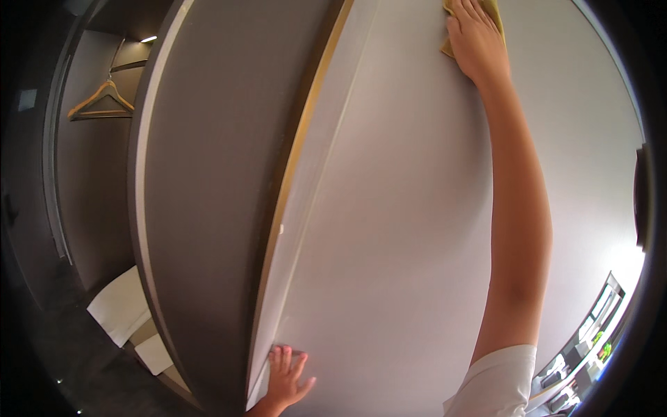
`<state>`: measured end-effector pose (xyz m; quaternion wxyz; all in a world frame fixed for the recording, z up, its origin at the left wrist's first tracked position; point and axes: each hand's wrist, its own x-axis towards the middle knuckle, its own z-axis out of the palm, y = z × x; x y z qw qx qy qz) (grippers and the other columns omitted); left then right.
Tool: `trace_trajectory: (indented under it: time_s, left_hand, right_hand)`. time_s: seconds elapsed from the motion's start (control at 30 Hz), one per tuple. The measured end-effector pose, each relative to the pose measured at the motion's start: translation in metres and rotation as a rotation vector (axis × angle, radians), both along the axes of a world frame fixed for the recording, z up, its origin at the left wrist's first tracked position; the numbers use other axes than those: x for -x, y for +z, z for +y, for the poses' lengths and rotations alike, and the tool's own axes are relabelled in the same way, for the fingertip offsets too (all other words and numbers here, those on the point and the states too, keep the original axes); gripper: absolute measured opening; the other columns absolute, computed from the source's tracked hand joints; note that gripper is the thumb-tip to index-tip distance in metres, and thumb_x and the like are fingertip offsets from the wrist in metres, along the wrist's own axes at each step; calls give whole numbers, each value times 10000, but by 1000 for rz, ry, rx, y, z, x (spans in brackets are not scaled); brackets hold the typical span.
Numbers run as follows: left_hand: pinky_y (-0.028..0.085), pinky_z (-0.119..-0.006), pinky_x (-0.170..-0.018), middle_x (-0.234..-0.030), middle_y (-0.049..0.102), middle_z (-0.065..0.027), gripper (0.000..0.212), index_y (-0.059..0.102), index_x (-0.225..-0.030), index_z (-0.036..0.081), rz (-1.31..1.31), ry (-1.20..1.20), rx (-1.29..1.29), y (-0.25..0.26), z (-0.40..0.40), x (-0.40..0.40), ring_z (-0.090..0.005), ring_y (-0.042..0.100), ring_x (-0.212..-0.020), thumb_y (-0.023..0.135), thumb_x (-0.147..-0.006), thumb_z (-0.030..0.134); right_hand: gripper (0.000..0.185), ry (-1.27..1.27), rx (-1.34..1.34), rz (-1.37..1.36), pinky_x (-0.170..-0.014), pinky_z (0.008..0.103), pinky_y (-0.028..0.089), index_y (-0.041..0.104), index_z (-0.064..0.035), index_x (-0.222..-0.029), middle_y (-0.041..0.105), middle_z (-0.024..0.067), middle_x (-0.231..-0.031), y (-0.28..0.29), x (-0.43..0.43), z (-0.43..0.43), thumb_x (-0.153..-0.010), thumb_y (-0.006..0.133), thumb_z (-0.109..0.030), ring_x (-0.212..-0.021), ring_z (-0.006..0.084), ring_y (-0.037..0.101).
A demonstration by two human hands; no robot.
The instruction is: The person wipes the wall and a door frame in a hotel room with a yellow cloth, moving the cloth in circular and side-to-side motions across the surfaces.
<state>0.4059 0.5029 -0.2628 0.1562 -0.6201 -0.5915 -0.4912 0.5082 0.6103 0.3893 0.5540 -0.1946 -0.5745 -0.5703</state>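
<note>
My right hand (477, 44) is raised at the top of the view, pressing a yellow cloth (448, 48) flat on a pale grey panel (396, 182). Parts of the cloth stick out on both sides of the hand, and the palm hides the rest. Low in the view, my left hand (286, 372) rests with spread fingers on the same panel, close to its left edge, and holds nothing. A gold-brown trim strip (299, 136) runs up the panel's left side.
Left of the trim stands a dark panel (213, 182). Beyond it, a wooden hanger (104, 99) hangs in an open wardrobe, with white folded cloths (122, 307) low down. A mirror (599, 313) and a dark object (641, 198) are at the right rim.
</note>
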Motion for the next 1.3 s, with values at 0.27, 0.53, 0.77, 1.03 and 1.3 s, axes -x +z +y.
trace_trajectory:
  time_s: [0.27, 0.53, 0.77, 1.03, 1.3]
  left_hand:
    - [132, -571, -1062, -1494, 12, -228, 751, 279, -1416, 114, 120, -9, 9, 14, 4, -2, -453, 13, -1363, 622, -819, 414]
    - [358, -490, -995, -1465, 204, -180, 627, 372, -1382, 205, 184, 71, 32, 28, -11, 12, -429, 320, -1265, 627, -822, 329]
    - [236, -522, -1059, -1464, 156, -241, 594, 373, -1371, 154, 181, 50, 131, 17, -9, 22, -474, 172, -1325, 584, -852, 352]
    - [235, -521, -1057, -1463, 165, -238, 582, 379, -1368, 145, 175, 73, 109, 9, -6, 22, -473, 173, -1326, 578, -854, 333]
    - [236, -537, -1050, -1459, 160, -252, 593, 364, -1378, 140, 207, 50, 100, 6, 0, 26, -485, 174, -1320, 577, -855, 322]
  right_hand:
    - [489, 117, 23, -142, -1101, 352, 228, 401, 33, -1305, 415, 171, -1363, 5, 64, -16, -872, 348, -188, -1299, 268, 348]
    - [515, 163, -5, -70, -1104, 356, 216, 380, 83, -1300, 393, 190, -1375, -25, 85, -6, -870, 331, -196, -1304, 270, 341]
    - [526, 131, 24, -99, -1129, 349, 137, 353, 75, -1320, 342, 177, -1414, -90, 85, -8, -881, 322, -213, -1352, 247, 252]
    - [546, 20, 9, -159, -1119, 347, 180, 331, 9, -1365, 323, 99, -1438, -113, 75, -10, -914, 361, -297, -1345, 221, 259]
    - [519, 200, 91, -162, -1125, 358, 149, 359, 70, -1318, 353, 172, -1408, -94, 68, -15, -886, 318, -215, -1345, 249, 267]
